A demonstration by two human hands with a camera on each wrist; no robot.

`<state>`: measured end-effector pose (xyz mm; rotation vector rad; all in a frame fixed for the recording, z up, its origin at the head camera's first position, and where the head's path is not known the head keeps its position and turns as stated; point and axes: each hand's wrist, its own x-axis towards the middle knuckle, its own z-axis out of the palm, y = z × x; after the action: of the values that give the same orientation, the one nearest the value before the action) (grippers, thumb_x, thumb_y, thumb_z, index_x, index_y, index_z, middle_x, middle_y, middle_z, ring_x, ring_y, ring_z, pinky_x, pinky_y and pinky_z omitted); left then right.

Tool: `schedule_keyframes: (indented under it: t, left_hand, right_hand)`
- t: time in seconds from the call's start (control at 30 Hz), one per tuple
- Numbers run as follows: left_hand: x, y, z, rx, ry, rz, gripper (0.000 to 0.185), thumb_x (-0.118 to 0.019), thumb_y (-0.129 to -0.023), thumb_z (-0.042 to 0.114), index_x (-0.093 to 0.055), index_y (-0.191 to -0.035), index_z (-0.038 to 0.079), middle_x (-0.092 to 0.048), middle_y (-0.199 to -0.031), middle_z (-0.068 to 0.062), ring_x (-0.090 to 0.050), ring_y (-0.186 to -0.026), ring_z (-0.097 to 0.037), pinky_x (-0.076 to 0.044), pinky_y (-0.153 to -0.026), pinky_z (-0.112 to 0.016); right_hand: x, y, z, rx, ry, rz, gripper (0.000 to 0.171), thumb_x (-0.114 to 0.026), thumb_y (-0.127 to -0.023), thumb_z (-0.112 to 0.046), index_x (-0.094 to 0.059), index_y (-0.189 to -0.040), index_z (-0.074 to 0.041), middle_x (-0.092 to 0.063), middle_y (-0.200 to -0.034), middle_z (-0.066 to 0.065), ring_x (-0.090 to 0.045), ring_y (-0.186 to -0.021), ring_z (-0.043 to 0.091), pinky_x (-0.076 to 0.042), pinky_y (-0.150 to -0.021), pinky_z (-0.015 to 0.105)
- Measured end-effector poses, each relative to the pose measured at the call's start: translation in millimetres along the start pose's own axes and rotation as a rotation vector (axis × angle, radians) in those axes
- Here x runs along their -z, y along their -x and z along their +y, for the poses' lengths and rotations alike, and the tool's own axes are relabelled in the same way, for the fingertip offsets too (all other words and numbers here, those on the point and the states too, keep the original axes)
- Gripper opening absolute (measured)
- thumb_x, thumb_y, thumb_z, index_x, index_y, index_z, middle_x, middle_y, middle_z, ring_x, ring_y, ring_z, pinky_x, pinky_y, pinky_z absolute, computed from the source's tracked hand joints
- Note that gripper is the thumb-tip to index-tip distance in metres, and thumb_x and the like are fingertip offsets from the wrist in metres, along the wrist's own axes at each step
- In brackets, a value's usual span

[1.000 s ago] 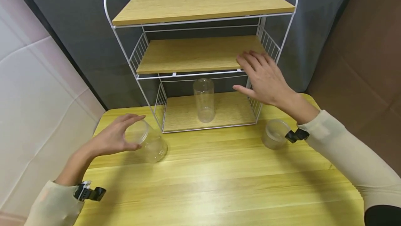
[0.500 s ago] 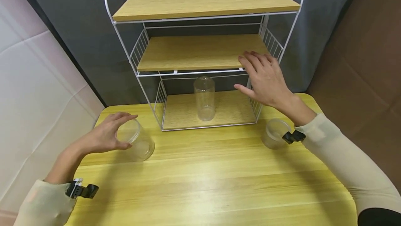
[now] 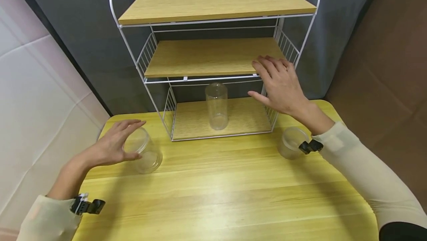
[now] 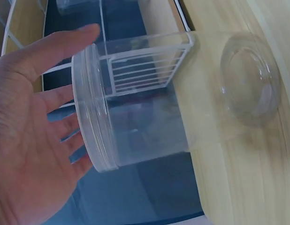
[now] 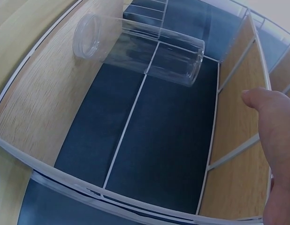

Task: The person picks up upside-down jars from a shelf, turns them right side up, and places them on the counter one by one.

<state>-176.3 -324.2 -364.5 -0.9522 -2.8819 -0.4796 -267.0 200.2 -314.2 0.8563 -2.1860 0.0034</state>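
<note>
Wide clear jar (image 3: pixel 148 152), one: upright on the desk (image 3: pixel 217 181), at the thumb and fingers of the left grip (image 3: pixel 113 144); ridged band round its top, see-through walls.

Left grip: spread, thumb to the near side of the jar's top, fingers to the far side, the palm facing it; whether any finger touches cannot be told.

Right grip (image 3: pixel 281 83): spread, fingers extended and thumb held apart, at the front right corner of the middle shelf (image 3: pixel 207 57); contact with the board cannot be told.

Rack, three-tier, white wire with pale wood boards: ahead of and between both grips. Top shelf (image 3: pixel 213 5): above and beyond the right grip. Bottom shelf (image 3: pixel 186 122): below the right grip.

Tall clear jar (image 3: pixel 217 109), one: upright on the bottom shelf, to the left of the right grip and lower.

Small clear jar (image 3: pixel 289 144), one: on the desk, below the right grip, near the wrist.

Wrist cameras, black, two: one behind the left grip (image 3: pixel 90 205), one behind the right (image 3: pixel 311 146); pale sleeves beneath.
</note>
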Motion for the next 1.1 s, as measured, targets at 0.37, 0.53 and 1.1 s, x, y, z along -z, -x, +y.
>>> schedule_keyframes:
  t: [0.37,0.53,1.1]
  left_hand:
    - [5.1,-25.0,30.4,0.040,0.066,0.082,0.090,-0.088,-0.086,0.033,-0.045,-0.158,0.001,-0.049,-0.153,-0.028,-0.046,-0.139,-0.052,-0.040,-0.106,-0.074]
    - [0.3,-37.4,46.8,0.074,0.096,0.104,0.092,-0.085,-0.090,0.032,-0.038,-0.162,0.002,-0.045,-0.154,-0.028,-0.056,-0.126,-0.048,-0.046,-0.103,-0.071]
    - [-12.4,-59.8,74.9,0.128,0.149,0.096,0.097,-0.082,-0.092,0.042,-0.031,-0.167,0.008,-0.040,-0.160,-0.027,-0.052,-0.135,-0.052,-0.047,-0.104,-0.072]
  right_hand:
    - [-1,0,1,-0.008,0.005,-0.004,0.084,-0.076,-0.090,-0.055,-0.049,-0.151,-0.004,-0.054,-0.152,0.023,-0.052,-0.137,0.044,-0.042,-0.107,0.065]
    - [-2,0,1,-0.010,0.006,-0.001,0.084,-0.076,-0.090,-0.055,-0.049,-0.151,-0.004,-0.054,-0.152,0.022,-0.053,-0.137,0.044,-0.042,-0.107,0.066]
    - [-3,1,-1,-0.012,0.006,0.007,0.083,-0.076,-0.091,-0.056,-0.049,-0.150,-0.004,-0.055,-0.151,0.022,-0.053,-0.136,0.044,-0.042,-0.106,0.066]
